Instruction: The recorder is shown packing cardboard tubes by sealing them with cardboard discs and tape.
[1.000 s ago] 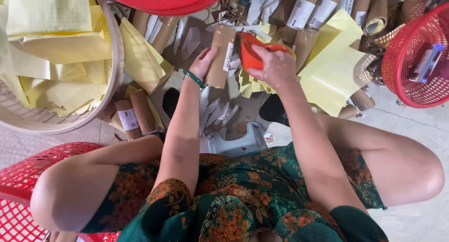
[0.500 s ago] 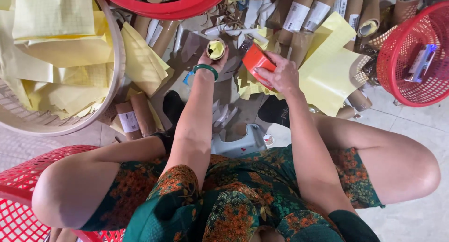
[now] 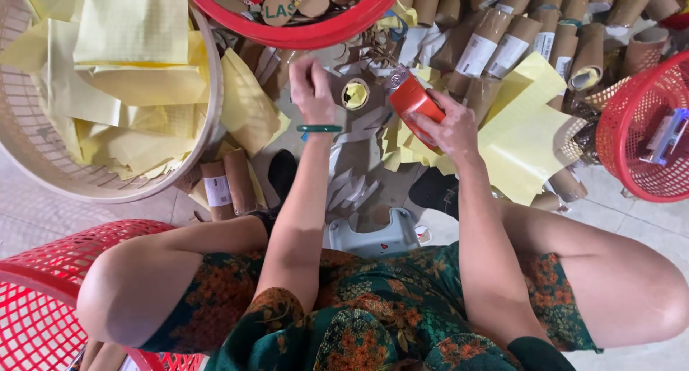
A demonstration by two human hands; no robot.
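Observation:
My right hand (image 3: pixel 448 130) grips a red tape dispenser (image 3: pixel 415 102) and presses its head against a brown cardboard tube (image 3: pixel 354 92) stuffed with yellow paper. My left hand (image 3: pixel 311 87), with a green bangle at the wrist, holds the left side of that tube, fingers closed around it. The tube's open end faces up at me. Both hands work over a heap of paper scraps on the floor between my knees.
A beige woven basket (image 3: pixel 43 152) of yellow paper sheets sits at left. A red basin (image 3: pixel 301 30) with cardboard discs is at the top. Rows of cardboard tubes (image 3: pixel 531 37) lie at upper right, next to a red basket (image 3: pixel 631 138). Another red basket (image 3: pixel 36 292) is at lower left.
The tube has turned from lying sideways in my left hand to end-up. The dispenser has moved in against the tube. Both hands have shifted slightly left.

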